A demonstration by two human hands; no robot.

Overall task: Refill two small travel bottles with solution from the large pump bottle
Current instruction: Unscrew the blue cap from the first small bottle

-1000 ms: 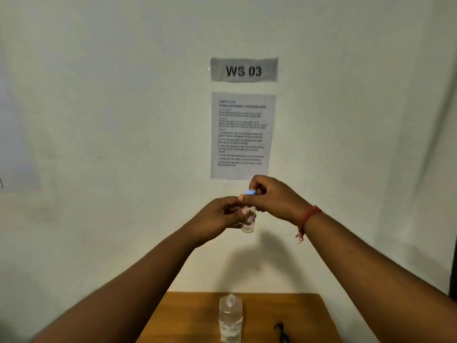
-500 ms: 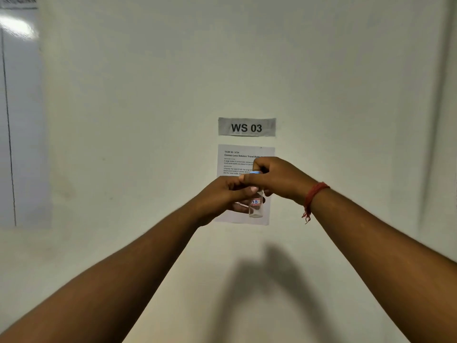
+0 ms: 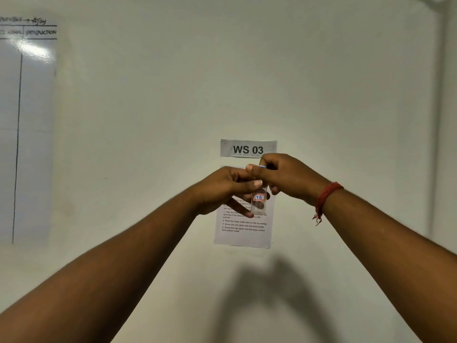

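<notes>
Both arms are raised in front of a pale wall (image 3: 321, 95), no surface in frame. The small travel bottle (image 3: 259, 203) is held upright in mid-air between the two hands, right in front of the printed instruction sheet (image 3: 243, 231) and below the "WS 03" sign (image 3: 248, 149).

Left hand (image 3: 226, 188): grip clamped on the bottle's body, thumb across the front near its upper part, other fingers wrapped behind.

Right hand (image 3: 288, 178): grip pinched together on the blue cap (image 3: 262, 166) at the bottle's top, thumb and forefinger around it (only a sliver of blue shows). Can't tell whether the cap is seated or loose.

The bottle is clear, with a small red-bordered label reading "7B". Fill level is not readable.

There is a red thread band (image 3: 326, 196) on the right wrist. A whiteboard (image 3: 27, 134) with handwriting is on the wall at far left. The arms' shadow falls on the wall below.
</notes>
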